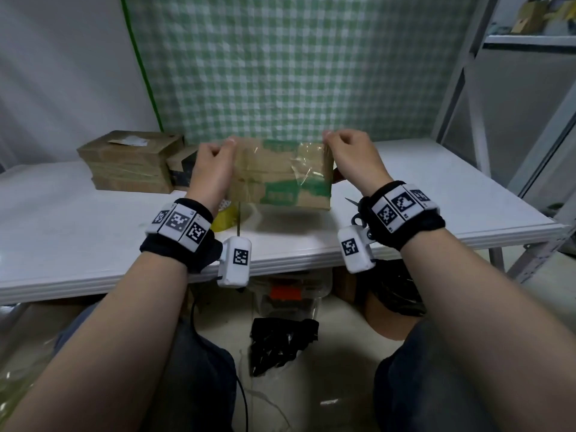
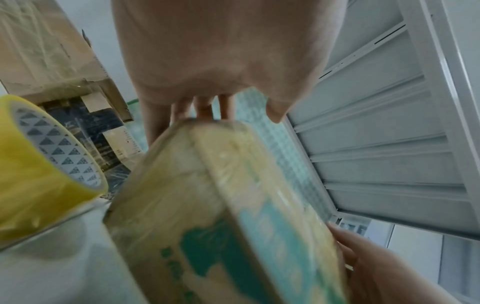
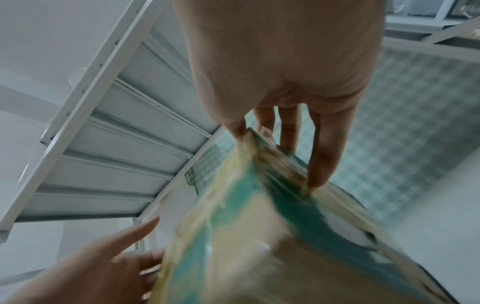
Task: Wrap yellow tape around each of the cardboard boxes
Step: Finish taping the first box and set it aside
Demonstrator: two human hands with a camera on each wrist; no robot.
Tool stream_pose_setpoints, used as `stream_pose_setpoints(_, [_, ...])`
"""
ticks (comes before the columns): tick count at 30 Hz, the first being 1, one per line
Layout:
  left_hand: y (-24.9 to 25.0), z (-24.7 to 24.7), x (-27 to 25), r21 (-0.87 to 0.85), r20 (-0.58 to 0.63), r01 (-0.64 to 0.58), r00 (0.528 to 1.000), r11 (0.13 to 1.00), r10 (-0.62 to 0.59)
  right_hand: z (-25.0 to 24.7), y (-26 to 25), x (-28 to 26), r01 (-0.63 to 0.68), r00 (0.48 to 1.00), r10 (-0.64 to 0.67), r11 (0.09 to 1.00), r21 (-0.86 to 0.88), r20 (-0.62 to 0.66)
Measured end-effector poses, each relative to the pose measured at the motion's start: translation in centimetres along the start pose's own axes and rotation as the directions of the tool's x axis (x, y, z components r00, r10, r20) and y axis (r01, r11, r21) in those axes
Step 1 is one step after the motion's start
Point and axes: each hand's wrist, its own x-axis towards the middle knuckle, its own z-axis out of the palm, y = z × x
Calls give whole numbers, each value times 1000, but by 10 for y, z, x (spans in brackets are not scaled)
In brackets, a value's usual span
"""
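While lifted clear of the desk (image 1: 436,182), at 12 o'clock: green-printed cardboard box (image 1: 280,174) (yellow tape already round it), left hand (image 1: 212,169) grasping its left end, right hand (image 1: 352,160) pinching its right end. At 9 o'clock, taped boxes (image 1: 127,160); under left wrist, tape roll (image 2: 39,164).

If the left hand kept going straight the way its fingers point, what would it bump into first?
Probably the green checked cloth hanging behind the table. The left hand grips one end of the green-printed cardboard box, fingers pointing up and away. Nothing else seems to lie between, though depth is unclear.
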Motion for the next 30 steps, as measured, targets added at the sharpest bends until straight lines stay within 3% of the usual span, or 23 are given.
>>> stream_pose_setpoints(3, [-5,1,-1,-28,69,78,995,997,-76,2,6,-5,-39,998,41,998,-41,40])
stream_pose_setpoints(6, [-13,6,-4,50,130,104,985,993,-110,7,13,-10,-67,991,79,991,-117,104])
stream_pose_setpoints(12, [-32,9,4,181,122,145,978,973,-168,9,19,-10,-95,985,108,991,-98,135])
stream_pose_setpoints(22, [-24,11,-5,140,129,200,967,970,-218,1,29,-8,-184,977,179,982,37,115])
stream_pose_setpoints(27, [-26,12,-10,211,176,245,943,946,-284,-3,25,-17,-309,910,344,935,-173,232])
stream_pose_setpoints(30, [-27,12,-11,223,214,280,921,934,-327,-3,20,-21,-321,890,369,924,-207,269])
